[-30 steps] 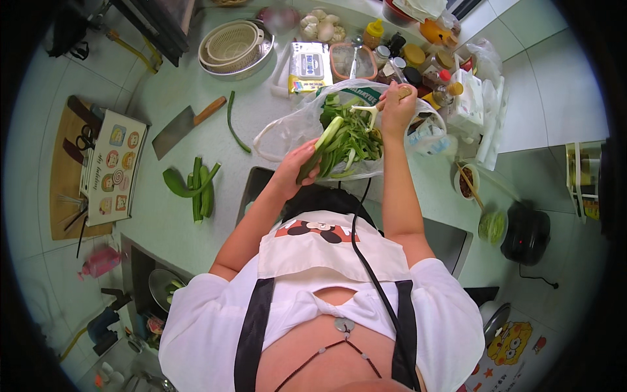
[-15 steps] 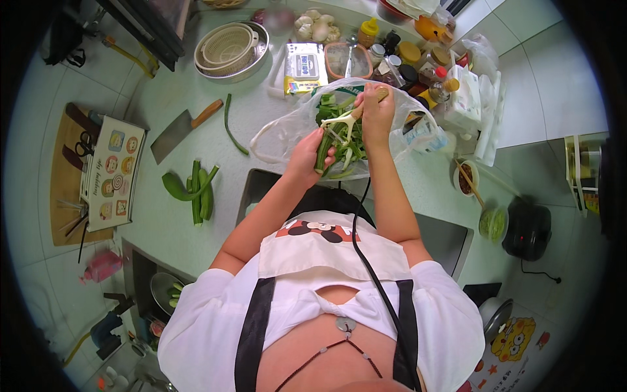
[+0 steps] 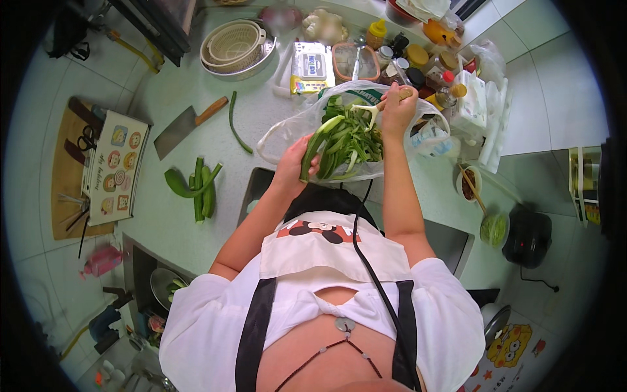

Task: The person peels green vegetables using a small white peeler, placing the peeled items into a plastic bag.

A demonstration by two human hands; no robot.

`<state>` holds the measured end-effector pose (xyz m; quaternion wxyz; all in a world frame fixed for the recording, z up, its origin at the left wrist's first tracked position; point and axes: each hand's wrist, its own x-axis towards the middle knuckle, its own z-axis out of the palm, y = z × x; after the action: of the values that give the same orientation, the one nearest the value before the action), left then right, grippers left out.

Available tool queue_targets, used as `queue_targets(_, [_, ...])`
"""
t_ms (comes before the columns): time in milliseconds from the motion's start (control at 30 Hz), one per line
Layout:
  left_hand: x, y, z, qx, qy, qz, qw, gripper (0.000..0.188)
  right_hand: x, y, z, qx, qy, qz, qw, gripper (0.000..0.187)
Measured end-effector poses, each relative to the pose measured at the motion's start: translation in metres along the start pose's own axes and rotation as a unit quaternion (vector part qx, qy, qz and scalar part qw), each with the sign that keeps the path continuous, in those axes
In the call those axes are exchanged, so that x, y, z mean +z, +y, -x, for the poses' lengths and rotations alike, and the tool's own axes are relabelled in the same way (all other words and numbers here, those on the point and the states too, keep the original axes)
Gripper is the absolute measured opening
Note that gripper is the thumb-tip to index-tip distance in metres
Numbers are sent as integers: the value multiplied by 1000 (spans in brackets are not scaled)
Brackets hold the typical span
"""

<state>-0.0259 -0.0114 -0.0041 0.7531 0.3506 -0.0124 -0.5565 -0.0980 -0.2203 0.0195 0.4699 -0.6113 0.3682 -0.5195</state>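
My left hand (image 3: pixel 294 164) is closed around the lower part of a long green gourd (image 3: pixel 318 140), which looks like a luffa. Its upper part shows a paler, peeled strip. Wrapped round the wooden handle of a Y-shaped peeler (image 3: pixel 372 112) is my right hand (image 3: pixel 397 112); the pale peeler head is apart from the gourd's tip, to its right. Below both hands, an open clear plastic bag (image 3: pixel 277 135) holds a heap of green peelings (image 3: pixel 354 142). Several more long green gourds (image 3: pixel 198 187) lie on the counter to the left.
A cleaver (image 3: pixel 186 127) and a thin green stalk (image 3: pixel 236 124) lie left of the bag. Colanders in a metal bowl (image 3: pixel 228 76), a wipes pack (image 3: pixel 310 68) and condiment bottles (image 3: pixel 418 57) line the back. A sink edge (image 3: pixel 256 179) is close before me. A small bowl (image 3: pixel 468 181) stands right.
My right hand with the peeler has moved right, away from the gourd. My left hand has shifted slightly left, and the gourd's paler upper part now shows.
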Motion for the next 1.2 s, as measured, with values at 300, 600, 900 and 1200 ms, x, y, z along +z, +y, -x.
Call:
queue_targets(300, [12, -3, -12, -21, -22, 30, 999, 24, 4, -21, 12, 94, -43, -167, 980, 16])
queue_targets(600, [23, -10, -22, -48, -23, 27, 998, 19, 17, -10, 31, 53, -100, -148, 983, 15])
queue_targets(900, [16, -5, -9, -68, 3, 32, 997, 28, 6, -4, 4, -22, 7, -57, 998, 16])
queue_targets(1200, [17, -2, -9, -82, 32, 51, 995, 29, 9, -18, 8, 9, -44, -114, 992, 15])
